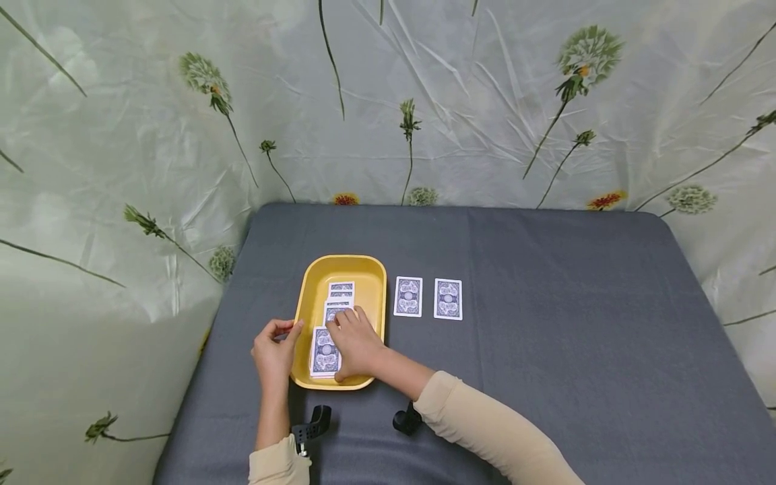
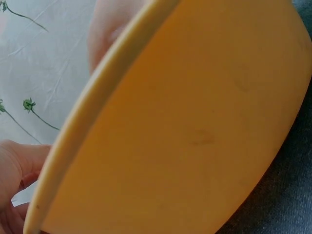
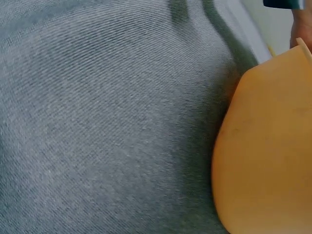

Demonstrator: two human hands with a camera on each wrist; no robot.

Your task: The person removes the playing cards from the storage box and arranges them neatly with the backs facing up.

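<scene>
A yellow tray [image 1: 378, 323] stands on the grey-covered table and holds several blue-backed playing cards [image 1: 341, 287], face down in an overlapping column. My left hand [image 1: 274, 353] is at the tray's left side and pinches its rim between thumb and fingers. Over the near part of the tray, my right hand [image 1: 359, 343] grips the frontmost playing card [image 1: 325, 353] by its ends, with the thumb at the near end and fingers at the far end. In the left wrist view the tray's wall [image 2: 185, 122] hides most of the inside.
Two more face-down cards, one nearer the tray [image 1: 408, 296] and one farther right [image 1: 448, 299], lie apart on the grey cloth [image 1: 564, 337]. A flower-print curtain [image 1: 364, 101] hangs behind the table. Black wrist mounts [image 1: 312, 424] sit near the front edge.
</scene>
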